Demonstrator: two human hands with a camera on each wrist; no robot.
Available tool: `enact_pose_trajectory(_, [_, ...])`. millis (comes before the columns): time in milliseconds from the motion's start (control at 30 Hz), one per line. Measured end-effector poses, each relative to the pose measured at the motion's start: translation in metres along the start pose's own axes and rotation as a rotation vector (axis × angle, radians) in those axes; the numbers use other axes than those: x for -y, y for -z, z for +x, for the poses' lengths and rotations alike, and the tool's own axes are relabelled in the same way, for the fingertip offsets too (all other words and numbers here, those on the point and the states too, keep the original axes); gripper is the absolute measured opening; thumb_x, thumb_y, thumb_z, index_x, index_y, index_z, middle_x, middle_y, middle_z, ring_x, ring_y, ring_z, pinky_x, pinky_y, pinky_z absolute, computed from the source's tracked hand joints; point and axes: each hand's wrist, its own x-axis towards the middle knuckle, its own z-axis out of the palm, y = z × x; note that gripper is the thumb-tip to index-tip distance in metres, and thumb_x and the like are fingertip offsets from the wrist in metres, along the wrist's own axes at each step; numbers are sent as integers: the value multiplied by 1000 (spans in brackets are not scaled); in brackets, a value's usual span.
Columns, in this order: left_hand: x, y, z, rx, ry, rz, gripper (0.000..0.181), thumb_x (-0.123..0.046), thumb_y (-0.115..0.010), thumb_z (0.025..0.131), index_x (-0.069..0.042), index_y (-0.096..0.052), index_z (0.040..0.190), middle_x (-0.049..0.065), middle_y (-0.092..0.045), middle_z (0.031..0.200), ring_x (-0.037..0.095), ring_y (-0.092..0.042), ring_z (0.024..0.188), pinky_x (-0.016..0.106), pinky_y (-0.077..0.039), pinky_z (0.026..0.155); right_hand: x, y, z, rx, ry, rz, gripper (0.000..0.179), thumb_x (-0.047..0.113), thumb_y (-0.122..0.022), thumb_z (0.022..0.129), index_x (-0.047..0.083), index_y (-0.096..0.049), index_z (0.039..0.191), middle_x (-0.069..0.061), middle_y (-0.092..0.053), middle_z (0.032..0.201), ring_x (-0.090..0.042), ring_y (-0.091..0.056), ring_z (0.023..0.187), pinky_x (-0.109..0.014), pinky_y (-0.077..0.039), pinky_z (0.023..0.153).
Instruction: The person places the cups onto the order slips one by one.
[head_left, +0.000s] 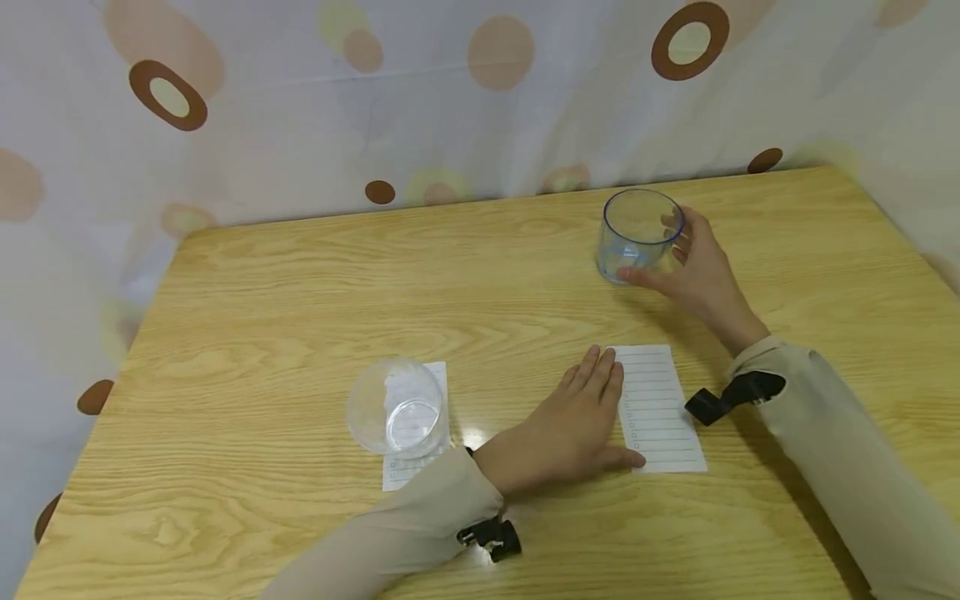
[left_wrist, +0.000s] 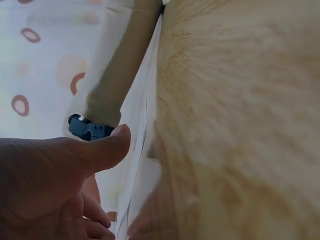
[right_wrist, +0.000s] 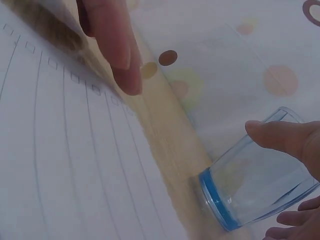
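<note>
A clear drinking glass (head_left: 615, 250) with a blue rim stands toward the back right of the table. My right hand (head_left: 701, 271) holds it, thumb along the near side and fingers round the far side. In the right wrist view the glass (right_wrist: 250, 180) shows a blue band at its base. My left hand (head_left: 573, 417) lies with straight fingers over the left edge of a lined paper sheet (head_left: 660, 408), its thumb at the sheet's bottom corner. The right wrist view shows small checkboxes along that sheet (right_wrist: 75, 150).
A clear plastic cup (head_left: 365, 404) stands on a second lined sheet (head_left: 392, 479) at the left, close to my left sleeve (head_left: 427, 517). The wooden table (head_left: 300, 292) ends at a patterned curtain (head_left: 285, 108) behind. Black straps with small devices sit on both wrists.
</note>
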Motion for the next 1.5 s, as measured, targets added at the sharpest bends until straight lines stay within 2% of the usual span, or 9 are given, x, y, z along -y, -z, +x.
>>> enact_pose_trajectory(133, [0,-3,2,26,21,-24,99,-65,-48,90,-1,-7,154,14,2,161,25,7,147,32,-7,118,-5,-3,1,5,-19,42,110,26,-83,77,2,-8,153,-21,-21,155,-39,-23,142,-42,-20,117])
enact_pose_trajectory(367, [-3,-7,3,86,43,31,101,-69,-46,88,-3,-6,154,11,7,161,23,9,147,31,-4,118,-15,-7,0,15,-16,74,106,26,-82,78,3,-11,153,-19,-23,156,-36,-21,143,-43,-18,117])
enact_pose_trajectory(500, [-5,-9,3,89,30,60,101,-70,-42,89,-4,-4,154,10,10,161,22,11,146,31,-3,118,-20,-7,-3,-1,-2,108,101,22,-81,80,2,-13,152,-18,-27,154,-35,-23,143,-44,-19,117])
enact_pose_trajectory(667, [-6,-9,1,88,12,89,99,-71,-38,89,-5,-3,154,10,10,161,22,11,146,31,-3,118,-24,-7,-5,-17,-1,100,98,23,-80,81,2,-15,151,-18,-31,152,-36,-28,141,-46,-23,115])
enact_pose_trajectory(933, [-5,-9,0,88,20,107,99,-72,-37,89,-5,-3,155,10,10,161,21,11,146,30,-2,118,-24,-11,-3,-44,36,104,90,21,-80,81,2,-23,148,-17,-40,146,-35,-37,136,-45,-29,112])
enact_pose_trajectory(1167, [-5,-10,-2,84,27,107,100,-72,-36,89,-6,-3,155,9,10,161,21,10,146,30,-3,118,-23,-11,-4,-62,4,99,90,23,-81,80,2,-25,147,-16,-41,145,-34,-39,135,-41,-29,113])
enact_pose_trajectory(1500, [-6,-11,-1,87,25,123,100,-73,-35,88,-7,0,155,7,11,161,20,11,146,30,-3,118,-20,-8,-11,-81,2,84,90,28,-81,79,4,-27,147,-15,-43,145,-33,-41,134,-42,-31,112])
